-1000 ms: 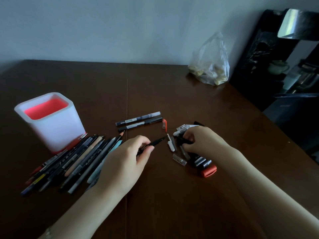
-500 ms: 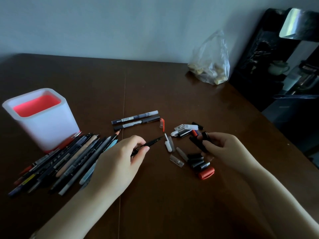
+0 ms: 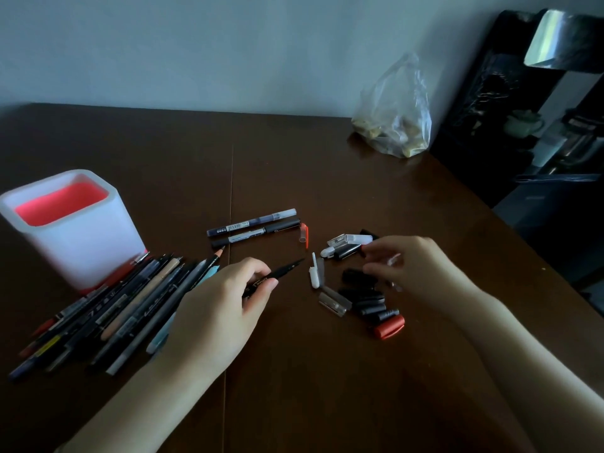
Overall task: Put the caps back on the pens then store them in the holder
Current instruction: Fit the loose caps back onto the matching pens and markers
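Two pens (image 3: 251, 221) centred; bag (image 3: 395, 116) at edge.

You are facing a dark brown wooden table (image 3: 327, 178), with a seam (image 3: 231, 191) running front to back through its top. A plain pale grey-blue wall (image 3: 228, 44) is standing behind its far edge. A clear plastic bag (image 3: 395, 116) is slumping at the far right corner. A black cabinet (image 3: 490, 109) is rising to your right, its glossy panel (image 3: 562, 40) catching light. Dim light is falling throughout.
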Available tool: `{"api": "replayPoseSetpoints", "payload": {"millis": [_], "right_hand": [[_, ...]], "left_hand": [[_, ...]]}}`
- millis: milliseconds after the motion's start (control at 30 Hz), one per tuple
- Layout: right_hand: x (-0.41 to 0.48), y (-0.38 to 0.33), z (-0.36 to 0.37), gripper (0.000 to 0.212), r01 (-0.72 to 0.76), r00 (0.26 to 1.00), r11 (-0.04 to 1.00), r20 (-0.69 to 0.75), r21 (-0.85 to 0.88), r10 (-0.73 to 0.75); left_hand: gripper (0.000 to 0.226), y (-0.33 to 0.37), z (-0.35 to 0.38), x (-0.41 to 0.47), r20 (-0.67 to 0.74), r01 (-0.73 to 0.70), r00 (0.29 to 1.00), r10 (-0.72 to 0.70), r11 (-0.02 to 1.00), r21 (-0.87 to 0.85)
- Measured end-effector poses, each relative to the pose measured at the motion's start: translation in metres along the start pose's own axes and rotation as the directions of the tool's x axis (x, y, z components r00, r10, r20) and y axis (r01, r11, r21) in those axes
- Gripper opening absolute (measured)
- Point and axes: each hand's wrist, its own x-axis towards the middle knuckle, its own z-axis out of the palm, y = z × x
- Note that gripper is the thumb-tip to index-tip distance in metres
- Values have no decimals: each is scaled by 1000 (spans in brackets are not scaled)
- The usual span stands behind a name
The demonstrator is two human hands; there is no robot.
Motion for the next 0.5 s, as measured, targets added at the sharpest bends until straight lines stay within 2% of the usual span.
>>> {"api": "replayPoseSetpoints", "payload": {"millis": [133, 300, 333, 433, 500], "right_hand": [[-4, 13, -22, 19, -39, 996, 999, -85, -28, 36], [-28, 33, -28, 15, -36, 996, 981, 68, -189, 50], [-33, 38, -27, 16, -44, 997, 978, 59, -206, 57], [-39, 56, -22, 27, -141, 987, 966, -107, -216, 120], [-37, 63, -20, 37, -228, 968, 953, -154, -197, 200]], "left_hand": [[21, 2, 1, -1, 22, -27, 999, 27, 1000, -13], [27, 7, 2, -1, 53, -39, 998, 40, 999, -21], [25, 8, 2, -1, 51, -44, 998, 45, 999, -16], [19, 11, 4, -1, 35, -76, 996, 76, 997, 14], [19, 14, 4, 0, 30, -90, 996, 90, 996, 19]]}}
